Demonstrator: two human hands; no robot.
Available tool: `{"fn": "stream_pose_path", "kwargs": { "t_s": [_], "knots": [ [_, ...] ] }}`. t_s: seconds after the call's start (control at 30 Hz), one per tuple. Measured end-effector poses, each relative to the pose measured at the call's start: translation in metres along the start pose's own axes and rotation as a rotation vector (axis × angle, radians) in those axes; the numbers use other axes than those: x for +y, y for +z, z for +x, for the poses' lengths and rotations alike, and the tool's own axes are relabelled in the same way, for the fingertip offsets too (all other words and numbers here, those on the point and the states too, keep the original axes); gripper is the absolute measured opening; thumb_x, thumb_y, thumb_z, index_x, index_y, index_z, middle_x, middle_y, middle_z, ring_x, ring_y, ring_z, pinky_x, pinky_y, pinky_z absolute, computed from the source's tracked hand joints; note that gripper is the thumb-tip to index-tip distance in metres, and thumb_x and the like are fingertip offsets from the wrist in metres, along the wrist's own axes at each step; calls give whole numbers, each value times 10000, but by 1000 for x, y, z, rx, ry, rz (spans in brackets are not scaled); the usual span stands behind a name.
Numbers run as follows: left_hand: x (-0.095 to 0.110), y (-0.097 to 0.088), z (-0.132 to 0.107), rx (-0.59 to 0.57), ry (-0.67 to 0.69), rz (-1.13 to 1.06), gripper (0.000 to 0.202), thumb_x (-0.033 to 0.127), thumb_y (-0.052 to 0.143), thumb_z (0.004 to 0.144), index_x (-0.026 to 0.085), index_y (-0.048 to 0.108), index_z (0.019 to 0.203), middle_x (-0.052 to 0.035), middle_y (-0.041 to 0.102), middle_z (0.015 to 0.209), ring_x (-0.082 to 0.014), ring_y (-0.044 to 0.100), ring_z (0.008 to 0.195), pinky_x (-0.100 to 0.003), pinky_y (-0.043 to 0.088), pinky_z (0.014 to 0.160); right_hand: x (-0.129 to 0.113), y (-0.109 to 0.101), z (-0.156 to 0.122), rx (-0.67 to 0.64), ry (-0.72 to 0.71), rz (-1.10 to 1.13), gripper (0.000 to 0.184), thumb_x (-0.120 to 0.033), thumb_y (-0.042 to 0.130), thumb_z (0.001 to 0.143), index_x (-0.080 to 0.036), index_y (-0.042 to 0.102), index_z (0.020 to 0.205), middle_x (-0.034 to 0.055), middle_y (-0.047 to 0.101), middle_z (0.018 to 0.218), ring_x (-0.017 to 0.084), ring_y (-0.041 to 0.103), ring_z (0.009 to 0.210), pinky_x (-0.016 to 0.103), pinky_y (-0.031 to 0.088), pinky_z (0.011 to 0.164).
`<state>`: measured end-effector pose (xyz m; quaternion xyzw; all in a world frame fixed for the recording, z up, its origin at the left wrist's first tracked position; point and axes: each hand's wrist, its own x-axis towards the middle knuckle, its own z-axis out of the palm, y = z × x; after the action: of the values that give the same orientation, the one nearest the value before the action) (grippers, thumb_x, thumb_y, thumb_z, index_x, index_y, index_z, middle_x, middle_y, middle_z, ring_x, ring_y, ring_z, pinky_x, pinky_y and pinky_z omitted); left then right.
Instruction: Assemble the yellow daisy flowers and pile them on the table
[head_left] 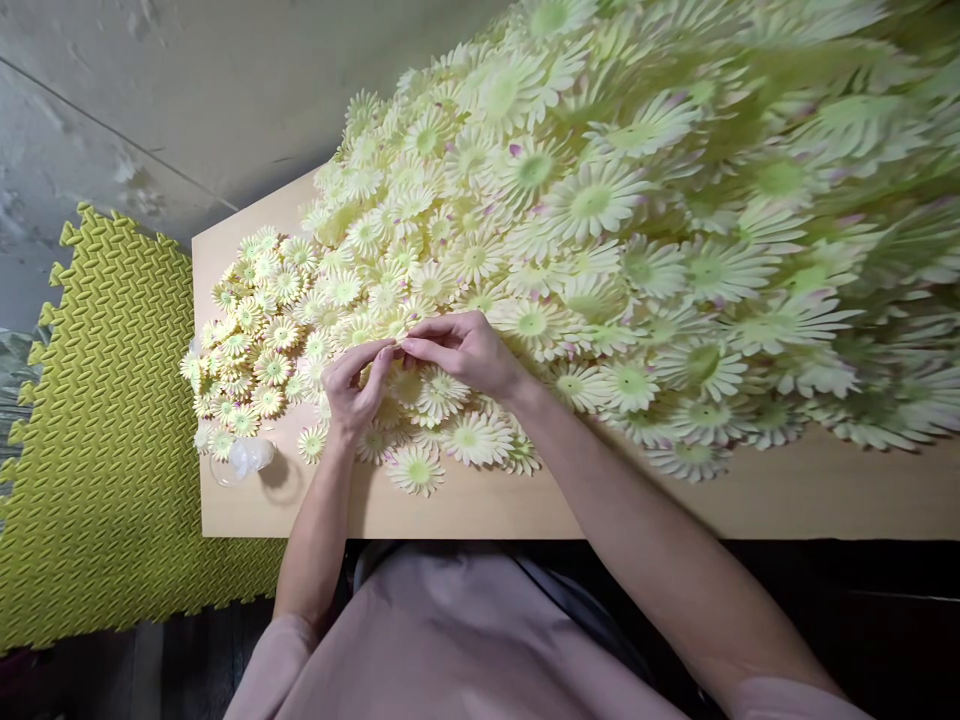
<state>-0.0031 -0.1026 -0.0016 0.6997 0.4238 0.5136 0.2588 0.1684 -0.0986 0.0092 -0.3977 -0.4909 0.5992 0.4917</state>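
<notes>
My left hand (358,383) and my right hand (466,352) meet fingertip to fingertip above the table, both pinched closed. Whatever sits between the fingertips is too small to make out. Beneath and beyond them spreads a large heap of pale yellow-green artificial daisy heads (525,170), some with pinkish petal tips. A smaller pile of little daisy heads (259,330) lies left of my left hand. Just below my hands, a single flower head (415,469) rests face up near the front of the heap.
A small clear cup (244,460) with whitish contents stands at the table's front left. The wooden table (465,510) ends close to my body. A yellow-green foam mat (112,420) lies to the left, and a grey stained wall (225,80) rises behind.
</notes>
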Motion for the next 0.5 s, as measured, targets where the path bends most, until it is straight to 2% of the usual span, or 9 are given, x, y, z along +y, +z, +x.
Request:
{"fn": "stream_pose_path", "kwargs": {
  "t_s": [0.33,0.43,0.5],
  "knots": [
    [-3,2,2,-3,90,2,149,182,689,808,219,769,929,-64,773,935,-171,726,852,-340,597,783,4,3,-1,4,-24,-21,155,-318,739,754,-172,705,792,39,715,786,178,693,717,311,583,691],
    [0,2,2,56,45,-7,102,210,685,817,211,764,883,-54,768,889,-156,717,820,-325,590,764,5,3,0,52,-71,-66,144,-306,727,755,-170,681,764,37,706,746,171,680,682,311,579,662],
    [0,2,1,118,-45,-37,106,260,670,834,199,749,872,-45,755,848,-142,709,774,-300,583,715,4,3,-1,120,-96,-93,136,-287,725,745,-173,655,724,29,689,697,159,662,636,298,570,614]
  ]
}}
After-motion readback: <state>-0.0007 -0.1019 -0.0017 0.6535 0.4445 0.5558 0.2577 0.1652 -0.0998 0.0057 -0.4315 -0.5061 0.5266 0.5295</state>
